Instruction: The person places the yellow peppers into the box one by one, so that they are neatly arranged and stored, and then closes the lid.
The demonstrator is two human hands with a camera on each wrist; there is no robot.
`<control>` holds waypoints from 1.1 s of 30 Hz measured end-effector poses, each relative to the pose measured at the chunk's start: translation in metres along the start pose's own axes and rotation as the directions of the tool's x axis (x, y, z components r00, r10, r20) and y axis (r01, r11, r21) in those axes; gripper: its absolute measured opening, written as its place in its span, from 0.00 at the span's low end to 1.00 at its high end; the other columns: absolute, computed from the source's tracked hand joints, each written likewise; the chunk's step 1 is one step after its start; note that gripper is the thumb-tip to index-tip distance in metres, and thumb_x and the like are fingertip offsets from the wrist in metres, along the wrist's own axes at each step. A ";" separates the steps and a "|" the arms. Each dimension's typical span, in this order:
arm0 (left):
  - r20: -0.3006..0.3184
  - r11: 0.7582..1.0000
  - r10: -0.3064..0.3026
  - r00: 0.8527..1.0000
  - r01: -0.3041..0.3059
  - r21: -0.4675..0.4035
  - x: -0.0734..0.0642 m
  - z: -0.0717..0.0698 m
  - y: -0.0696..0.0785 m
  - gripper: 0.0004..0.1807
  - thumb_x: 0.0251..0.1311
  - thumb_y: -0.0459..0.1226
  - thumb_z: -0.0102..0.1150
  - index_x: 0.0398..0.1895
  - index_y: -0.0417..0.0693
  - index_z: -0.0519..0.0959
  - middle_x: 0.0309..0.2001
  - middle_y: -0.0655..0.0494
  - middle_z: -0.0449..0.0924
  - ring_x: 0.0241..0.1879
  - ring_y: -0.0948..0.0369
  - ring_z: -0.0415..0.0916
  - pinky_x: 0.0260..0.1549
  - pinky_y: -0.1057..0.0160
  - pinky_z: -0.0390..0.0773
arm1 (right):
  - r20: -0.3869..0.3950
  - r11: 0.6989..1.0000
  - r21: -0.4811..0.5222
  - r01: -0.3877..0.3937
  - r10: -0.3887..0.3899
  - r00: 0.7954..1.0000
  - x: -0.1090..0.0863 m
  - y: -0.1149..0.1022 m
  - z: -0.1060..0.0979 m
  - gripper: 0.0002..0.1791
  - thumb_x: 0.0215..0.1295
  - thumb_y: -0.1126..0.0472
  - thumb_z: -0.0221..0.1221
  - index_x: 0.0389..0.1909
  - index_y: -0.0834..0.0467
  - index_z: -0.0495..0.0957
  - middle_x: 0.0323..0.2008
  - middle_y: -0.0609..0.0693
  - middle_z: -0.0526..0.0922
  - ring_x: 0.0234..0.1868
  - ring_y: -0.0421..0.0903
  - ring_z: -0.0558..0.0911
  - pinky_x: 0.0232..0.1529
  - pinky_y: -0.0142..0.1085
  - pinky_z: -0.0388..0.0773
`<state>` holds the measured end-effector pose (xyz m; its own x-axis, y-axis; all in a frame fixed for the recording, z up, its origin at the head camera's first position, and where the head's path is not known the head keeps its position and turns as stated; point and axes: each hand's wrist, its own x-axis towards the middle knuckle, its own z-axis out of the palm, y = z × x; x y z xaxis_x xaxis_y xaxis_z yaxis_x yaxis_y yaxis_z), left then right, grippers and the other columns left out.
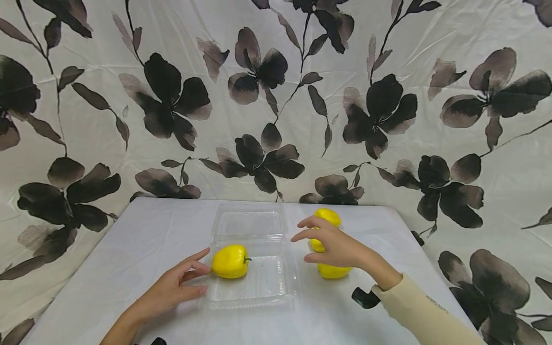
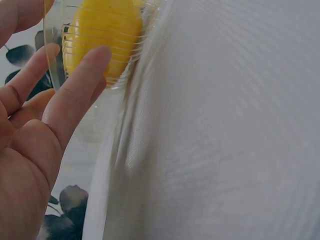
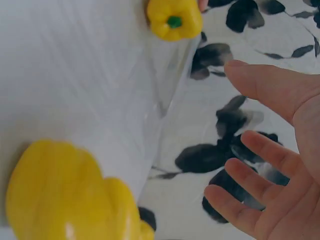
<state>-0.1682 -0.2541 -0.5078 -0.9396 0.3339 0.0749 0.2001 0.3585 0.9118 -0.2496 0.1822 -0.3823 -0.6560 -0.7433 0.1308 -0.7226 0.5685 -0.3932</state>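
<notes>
A yellow bell pepper with a green stem lies on its side in the left part of a clear plastic clamshell container, whose lid is laid back. My left hand is at the container's left wall, fingers loosely extended; in the left wrist view its fingertips overlap the clear wall beside the pepper. Right of the container, my right hand hovers with spread fingers, nothing held. More yellow bell peppers show behind and below it: one at the back, one nearer, partly hidden by the hand.
A white cloth covers the table. Behind it hangs a pale curtain printed with dark flowers. A black strap piece sits at the right wrist, by the cream sleeve.
</notes>
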 end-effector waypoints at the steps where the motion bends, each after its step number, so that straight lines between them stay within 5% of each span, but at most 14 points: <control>1: -0.001 1.000 0.000 1.000 0.000 0.001 0.000 0.000 0.000 0.20 0.65 0.41 0.74 0.56 0.46 0.79 0.85 0.48 0.51 0.74 0.38 0.69 0.66 0.76 0.71 | 0.000 1.000 -0.002 -0.004 0.004 1.000 -0.004 0.004 -0.001 0.24 0.65 0.61 0.73 0.61 0.45 0.85 0.71 0.56 0.73 0.71 0.57 0.72 0.68 0.57 0.78; 8: -0.001 1.000 -0.022 1.000 0.022 0.014 0.000 0.001 0.001 0.21 0.66 0.42 0.74 0.57 0.47 0.79 0.86 0.49 0.51 0.74 0.38 0.68 0.72 0.43 0.69 | -0.004 0.999 -0.008 -0.045 0.045 0.999 -0.033 0.032 -0.002 0.24 0.65 0.60 0.74 0.61 0.45 0.85 0.70 0.56 0.73 0.71 0.62 0.71 0.69 0.65 0.74; 22: -0.002 0.999 -0.032 0.999 0.032 0.012 -0.001 0.001 0.000 0.21 0.65 0.42 0.74 0.57 0.47 0.79 0.86 0.49 0.50 0.74 0.39 0.69 0.72 0.43 0.69 | -0.055 0.999 -0.046 -0.029 0.026 0.998 -0.068 0.072 0.007 0.25 0.61 0.62 0.76 0.60 0.51 0.85 0.68 0.58 0.75 0.71 0.64 0.71 0.69 0.64 0.74; 33: -0.002 1.000 -0.021 1.000 0.021 0.013 -0.001 0.000 -0.001 0.21 0.65 0.42 0.74 0.57 0.47 0.79 0.86 0.50 0.51 0.74 0.39 0.69 0.72 0.49 0.72 | -0.038 0.999 0.013 -0.043 0.043 0.998 -0.080 0.087 0.015 0.27 0.60 0.62 0.78 0.61 0.45 0.84 0.69 0.59 0.74 0.70 0.63 0.73 0.68 0.66 0.74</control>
<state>-0.1675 -0.2545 -0.5086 -0.9442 0.3245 0.0560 0.1835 0.3772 0.9077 -0.2568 0.2865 -0.4406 -0.6945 -0.7040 0.1485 -0.6909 0.5950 -0.4106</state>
